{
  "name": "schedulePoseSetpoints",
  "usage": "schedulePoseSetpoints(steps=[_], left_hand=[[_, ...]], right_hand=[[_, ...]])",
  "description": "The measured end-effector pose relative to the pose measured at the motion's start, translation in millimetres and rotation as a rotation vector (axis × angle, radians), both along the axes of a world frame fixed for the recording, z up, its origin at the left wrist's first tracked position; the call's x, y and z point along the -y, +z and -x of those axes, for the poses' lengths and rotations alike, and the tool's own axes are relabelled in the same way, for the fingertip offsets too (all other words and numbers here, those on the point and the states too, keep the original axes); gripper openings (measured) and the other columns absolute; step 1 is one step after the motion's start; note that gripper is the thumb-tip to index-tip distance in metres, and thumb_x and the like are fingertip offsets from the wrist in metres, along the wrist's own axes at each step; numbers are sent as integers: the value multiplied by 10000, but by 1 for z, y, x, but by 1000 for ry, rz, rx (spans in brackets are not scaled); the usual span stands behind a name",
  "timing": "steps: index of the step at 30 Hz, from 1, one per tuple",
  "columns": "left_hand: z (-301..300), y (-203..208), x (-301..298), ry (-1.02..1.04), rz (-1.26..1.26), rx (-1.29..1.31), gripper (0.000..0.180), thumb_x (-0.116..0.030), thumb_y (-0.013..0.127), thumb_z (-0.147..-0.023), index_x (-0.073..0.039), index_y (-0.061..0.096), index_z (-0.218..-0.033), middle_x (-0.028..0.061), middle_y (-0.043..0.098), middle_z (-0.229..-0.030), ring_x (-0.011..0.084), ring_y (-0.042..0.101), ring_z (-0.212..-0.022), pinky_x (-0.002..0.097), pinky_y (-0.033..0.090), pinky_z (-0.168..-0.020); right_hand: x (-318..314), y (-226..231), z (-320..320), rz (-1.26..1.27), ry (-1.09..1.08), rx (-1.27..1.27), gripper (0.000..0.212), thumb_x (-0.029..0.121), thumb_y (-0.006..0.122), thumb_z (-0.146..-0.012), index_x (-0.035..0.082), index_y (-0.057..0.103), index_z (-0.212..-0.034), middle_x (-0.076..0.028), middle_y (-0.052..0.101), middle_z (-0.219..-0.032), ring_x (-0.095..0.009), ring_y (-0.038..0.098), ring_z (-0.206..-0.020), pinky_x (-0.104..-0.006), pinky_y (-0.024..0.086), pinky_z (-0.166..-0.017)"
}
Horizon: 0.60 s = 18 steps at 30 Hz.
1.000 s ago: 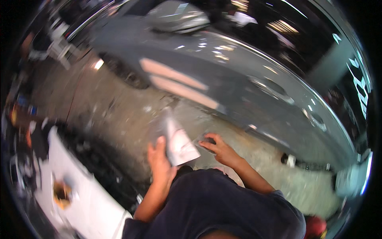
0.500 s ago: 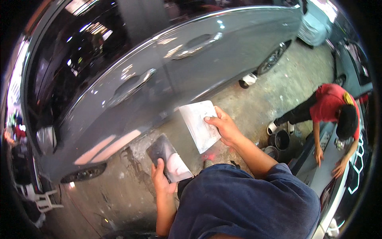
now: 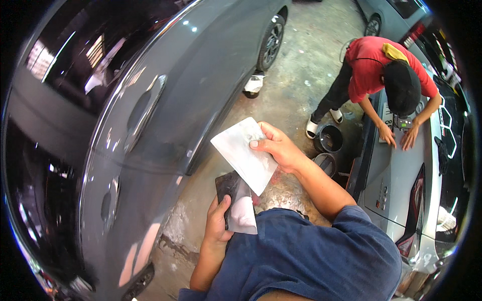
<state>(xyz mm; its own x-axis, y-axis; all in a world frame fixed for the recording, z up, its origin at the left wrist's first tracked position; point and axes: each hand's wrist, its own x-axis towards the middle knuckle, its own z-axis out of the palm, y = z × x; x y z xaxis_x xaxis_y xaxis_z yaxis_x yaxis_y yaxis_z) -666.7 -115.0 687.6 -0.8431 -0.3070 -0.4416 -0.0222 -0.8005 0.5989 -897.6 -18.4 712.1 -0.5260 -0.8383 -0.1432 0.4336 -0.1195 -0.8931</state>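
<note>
My right hand (image 3: 282, 149) grips a flat white sheet (image 3: 238, 152) that looks folded, thumb on top, with faint grey smudges on its face. Lower and to the left, my left hand (image 3: 217, 219) is closed around the edge of a thin flat piece (image 3: 245, 213), dark on one side and whitish on the other; its exact kind I cannot make out. The white sheet's lower edge partly overlaps the dark piece from this viewpoint. Both are held in front of my blue shirt, beside the grey car (image 3: 201, 85).
At the right a co-worker in a red shirt (image 3: 369, 55) bends over a silver car (image 3: 386, 175), both hands on its surface. Black buckets (image 3: 330, 139) stand near the co-worker's feet. A small white-and-black item (image 3: 254, 84) lies near the grey car's wheel (image 3: 272, 42).
My view has turned to the right, bringing the co-worker and silver car closer to the middle. My hands have drawn nearer each other, so the two flat pieces now overlap in view.
</note>
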Motion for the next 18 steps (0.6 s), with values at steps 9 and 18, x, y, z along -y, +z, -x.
schedulePoseSetpoints(steps=[9, 18], left_hand=[[203, -7, 62, -209, -84, 25, 412, -258, 570, -1013, -27, 513, -1350, 110, 650, -1198, 239, 647, -1072, 387, 529, -921], [452, 22, 122, -573, 362, -230, 359, -180, 626, -983, 7, 569, -1284, 72, 666, -1180, 166, 632, -1056, 329, 499, -939]], right_hand=[[-15, -7, 164, -151, -176, -202, 346, 143, 687, -905, 22, 563, -1205, -31, 642, -1044, -112, 612, -955, -279, 499, -844], [-51, 29, 267, -232, -376, 214, 374, 69, 694, -845, 32, 579, -1199, -36, 661, -1068, -121, 640, -963, -294, 518, -871]])
